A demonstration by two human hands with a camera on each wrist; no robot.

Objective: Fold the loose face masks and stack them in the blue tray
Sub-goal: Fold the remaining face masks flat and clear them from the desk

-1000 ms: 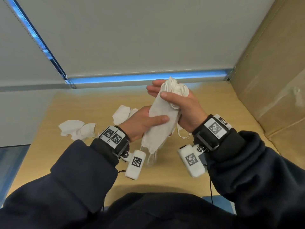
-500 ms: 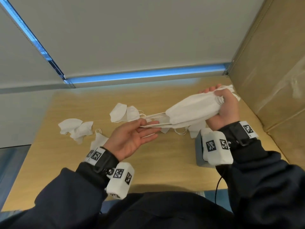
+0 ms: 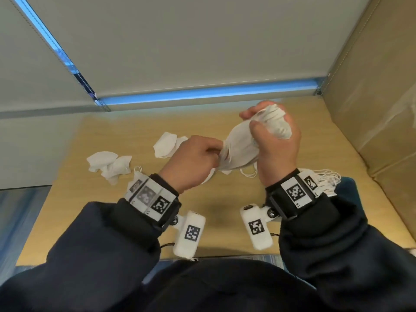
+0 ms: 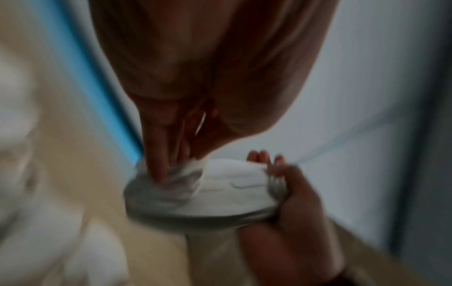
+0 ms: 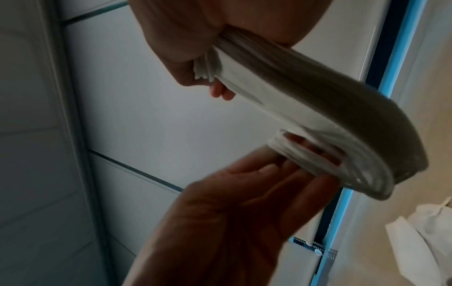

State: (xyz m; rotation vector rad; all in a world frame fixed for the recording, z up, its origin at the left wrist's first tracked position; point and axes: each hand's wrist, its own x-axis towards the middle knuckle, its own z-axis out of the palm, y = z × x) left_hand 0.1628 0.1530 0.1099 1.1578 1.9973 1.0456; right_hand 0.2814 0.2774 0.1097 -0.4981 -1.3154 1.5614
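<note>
Right hand clenched round mask bundle, left hand pinching its near-left end; blue tray mostly hidden, contents unclear.

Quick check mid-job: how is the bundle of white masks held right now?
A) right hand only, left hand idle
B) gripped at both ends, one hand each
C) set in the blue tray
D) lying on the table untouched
B: the right hand grips one end of the mask bundle and the left hand pinches the other, above the table.
</note>
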